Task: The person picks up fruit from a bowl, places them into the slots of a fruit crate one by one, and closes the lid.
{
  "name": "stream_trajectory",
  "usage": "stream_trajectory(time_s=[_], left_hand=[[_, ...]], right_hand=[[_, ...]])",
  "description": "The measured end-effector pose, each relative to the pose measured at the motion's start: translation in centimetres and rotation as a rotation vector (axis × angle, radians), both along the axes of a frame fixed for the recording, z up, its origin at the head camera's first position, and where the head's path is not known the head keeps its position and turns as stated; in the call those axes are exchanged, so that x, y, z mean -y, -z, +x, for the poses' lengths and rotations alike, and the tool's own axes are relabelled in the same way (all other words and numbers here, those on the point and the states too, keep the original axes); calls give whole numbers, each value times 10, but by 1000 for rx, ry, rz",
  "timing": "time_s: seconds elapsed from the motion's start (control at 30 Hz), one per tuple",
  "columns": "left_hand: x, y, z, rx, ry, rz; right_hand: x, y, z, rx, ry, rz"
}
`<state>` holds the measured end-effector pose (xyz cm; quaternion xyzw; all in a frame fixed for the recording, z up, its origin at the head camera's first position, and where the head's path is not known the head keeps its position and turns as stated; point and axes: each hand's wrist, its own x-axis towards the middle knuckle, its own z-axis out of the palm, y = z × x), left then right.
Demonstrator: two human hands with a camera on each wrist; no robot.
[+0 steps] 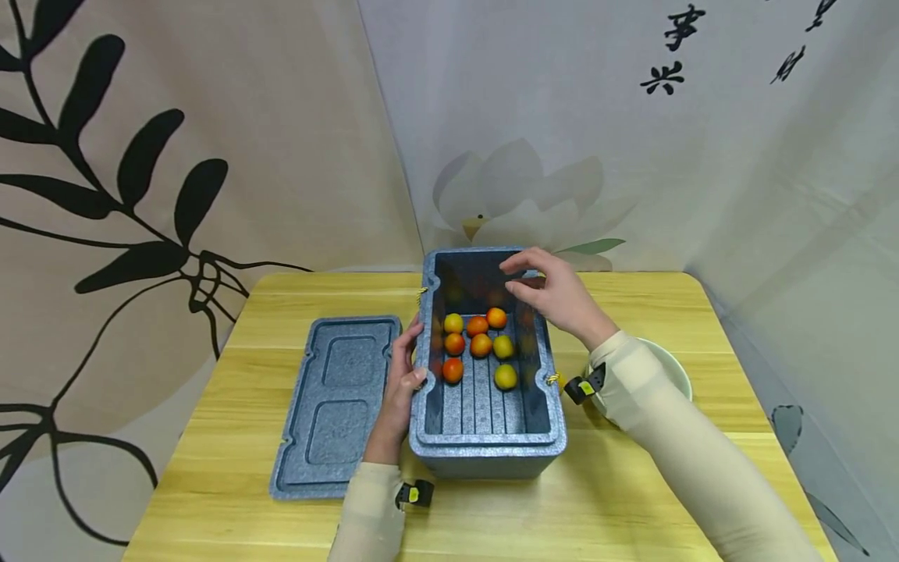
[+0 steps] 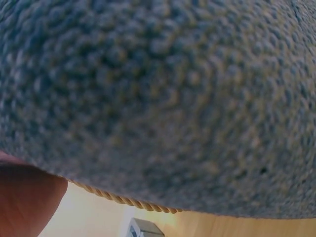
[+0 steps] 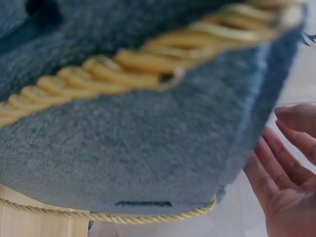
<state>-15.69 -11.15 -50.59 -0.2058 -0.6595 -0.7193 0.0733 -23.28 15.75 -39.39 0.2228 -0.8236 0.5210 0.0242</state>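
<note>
A grey-blue speckled foam box (image 1: 488,450) stands lidless on the table. On its floor lie several small round fruits, some orange-red, like this one (image 1: 453,370), others yellow-green, such as this one (image 1: 505,377); their exact kind is unclear. My left hand (image 1: 402,382) rests against the box's left wall, its thumb at the rim and its fingers along the outside. Over the far right rim hovers my right hand (image 1: 555,293), thumb and forefinger apart with nothing between them. In the right wrist view its fingers (image 3: 284,165) show beside the box wall.
The matching lid (image 1: 344,398) lies flat left of the box. A pale green bowl (image 1: 673,367) stands to the right, partly hidden under my right forearm. A twisted yellow rope (image 3: 94,74) runs along the box's side. Printed cloth hangs behind the wooden table (image 1: 232,437).
</note>
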Motion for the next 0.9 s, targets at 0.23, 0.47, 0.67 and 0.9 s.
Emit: stream_trajectory(time_s=[0.23,0.47,0.67,0.9], left_hand=[[0,-1,0,-5,8,8],[0,-3,2,-7,-5,-9],[0,-3,2,13,-12,-15],[-2,-3,2,16,-12,-7]], right_hand=[[-15,-6,15,-11,53,-40],[-19,-27,35,-54,77,-41],[-34,-8,30,-46,93,-47],[-53,4,40,4,150,-88]])
